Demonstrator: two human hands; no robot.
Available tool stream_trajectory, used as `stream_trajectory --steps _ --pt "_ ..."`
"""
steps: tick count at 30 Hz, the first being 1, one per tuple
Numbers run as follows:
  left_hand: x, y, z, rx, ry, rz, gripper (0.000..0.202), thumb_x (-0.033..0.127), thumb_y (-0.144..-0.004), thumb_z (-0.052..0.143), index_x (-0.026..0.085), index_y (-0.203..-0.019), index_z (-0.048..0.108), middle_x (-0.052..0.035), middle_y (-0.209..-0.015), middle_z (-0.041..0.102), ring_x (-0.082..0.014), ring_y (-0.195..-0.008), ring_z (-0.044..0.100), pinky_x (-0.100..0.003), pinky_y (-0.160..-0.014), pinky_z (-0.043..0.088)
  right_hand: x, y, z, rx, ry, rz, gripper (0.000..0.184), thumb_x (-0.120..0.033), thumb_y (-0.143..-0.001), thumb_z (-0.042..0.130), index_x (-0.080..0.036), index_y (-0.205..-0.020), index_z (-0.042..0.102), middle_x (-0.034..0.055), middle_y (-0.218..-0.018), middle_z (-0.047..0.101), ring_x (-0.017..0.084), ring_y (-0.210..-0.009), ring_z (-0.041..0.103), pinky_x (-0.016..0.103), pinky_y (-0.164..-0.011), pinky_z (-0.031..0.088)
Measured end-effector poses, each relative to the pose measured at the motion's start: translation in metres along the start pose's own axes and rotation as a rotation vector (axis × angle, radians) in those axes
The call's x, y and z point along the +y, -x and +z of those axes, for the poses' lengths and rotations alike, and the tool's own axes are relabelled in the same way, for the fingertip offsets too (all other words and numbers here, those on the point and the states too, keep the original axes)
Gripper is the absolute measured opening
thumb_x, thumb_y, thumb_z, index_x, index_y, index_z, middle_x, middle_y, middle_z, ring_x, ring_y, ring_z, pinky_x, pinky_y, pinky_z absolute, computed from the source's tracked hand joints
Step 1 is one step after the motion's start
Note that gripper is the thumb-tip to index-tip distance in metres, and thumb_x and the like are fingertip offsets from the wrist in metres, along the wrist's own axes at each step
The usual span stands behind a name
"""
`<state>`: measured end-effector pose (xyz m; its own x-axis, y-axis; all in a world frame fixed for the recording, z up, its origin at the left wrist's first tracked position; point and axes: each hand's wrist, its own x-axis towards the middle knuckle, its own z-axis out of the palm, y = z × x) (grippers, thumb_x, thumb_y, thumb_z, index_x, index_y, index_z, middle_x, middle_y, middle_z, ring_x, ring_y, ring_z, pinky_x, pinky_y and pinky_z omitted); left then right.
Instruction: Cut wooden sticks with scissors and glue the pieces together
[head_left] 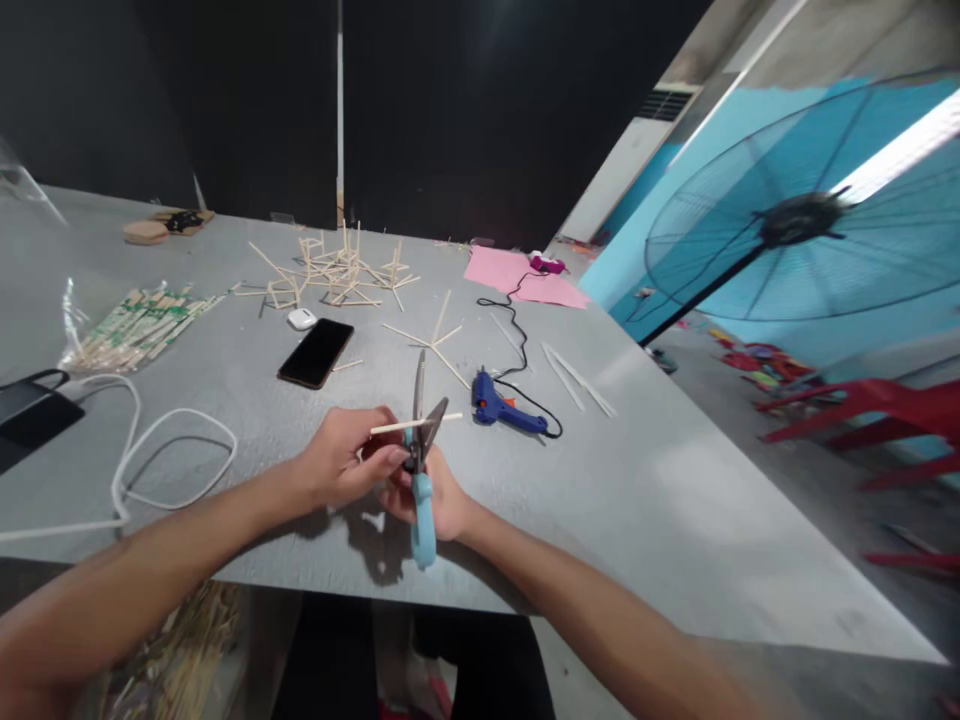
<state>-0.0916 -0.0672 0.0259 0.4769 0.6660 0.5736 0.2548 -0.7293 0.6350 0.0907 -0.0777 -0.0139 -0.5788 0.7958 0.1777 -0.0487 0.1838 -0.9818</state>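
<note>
My left hand pinches a thin wooden stick and holds it level between the open blades of a pair of scissors. My right hand grips the scissors by their light blue handles, blades pointing up and away from me. Both hands hover just above the near part of the grey table. A blue hot glue gun lies on the table just beyond the scissors, to the right.
A black phone and small white case lie ahead. Stick frames are piled further back, with loose sticks nearer. Packed sticks and a white cable sit left. Pink paper lies far right; a fan stands beside the table.
</note>
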Motion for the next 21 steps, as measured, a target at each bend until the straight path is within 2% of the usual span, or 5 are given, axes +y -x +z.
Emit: stream_trajectory --steps 5,8,13,16,21 --pt "0.013 0.0 0.001 0.185 -0.102 0.051 0.043 0.051 -0.108 0.044 0.022 -0.078 0.055 0.0039 -0.054 0.057 -0.0109 -0.043 0.048 -0.024 -0.047 0.035 -0.015 0.004 0.006 -0.046 0.02 -0.009 0.033 -0.029 -0.069 0.068 -0.026 -0.064 0.036 -0.0081 -0.055 0.037 0.01 -0.051 0.028 0.027 -0.048 0.027" --pt "0.019 -0.002 0.0 0.248 -0.16 0.104 0.044 0.044 -0.111 0.042 0.021 -0.075 0.052 0.0054 -0.052 0.054 -0.0098 -0.042 0.047 -0.023 -0.047 0.034 -0.016 0.003 0.006 -0.06 -0.018 0.039 0.033 -0.027 -0.07 0.068 -0.026 -0.065 0.035 -0.0095 -0.054 0.035 0.008 -0.049 0.024 0.026 -0.046 0.026" --pt "0.021 -0.003 0.001 0.2 -0.284 0.052 0.054 0.05 -0.114 0.024 0.022 -0.075 0.05 0.0035 -0.055 0.054 -0.0119 -0.045 0.049 -0.027 -0.049 0.034 -0.015 0.004 0.006 -0.055 -0.036 0.068 0.034 -0.024 -0.07 0.069 -0.026 -0.065 0.036 -0.0094 -0.054 0.034 0.008 -0.048 0.025 0.025 -0.045 0.025" --pt "0.019 -0.003 0.001 0.177 -0.294 0.062 0.055 0.052 -0.114 0.02 0.023 -0.076 0.048 0.0035 -0.055 0.052 -0.0125 -0.045 0.047 -0.028 -0.05 0.033 -0.011 0.008 0.009 -0.076 -0.072 0.119 0.035 -0.024 -0.071 0.07 -0.026 -0.065 0.035 -0.0088 -0.055 0.032 0.009 -0.05 0.026 0.026 -0.047 0.029" --pt "0.012 -0.005 0.001 0.125 -0.273 0.069 0.057 0.054 -0.113 0.015 0.023 -0.076 0.046 0.0035 -0.056 0.049 -0.0127 -0.045 0.044 -0.028 -0.049 0.031 0.01 0.007 0.01 -0.099 -0.092 0.224 0.037 -0.031 -0.075 0.071 -0.026 -0.063 0.036 -0.006 -0.058 0.034 0.012 -0.056 0.033 0.027 -0.051 0.036"
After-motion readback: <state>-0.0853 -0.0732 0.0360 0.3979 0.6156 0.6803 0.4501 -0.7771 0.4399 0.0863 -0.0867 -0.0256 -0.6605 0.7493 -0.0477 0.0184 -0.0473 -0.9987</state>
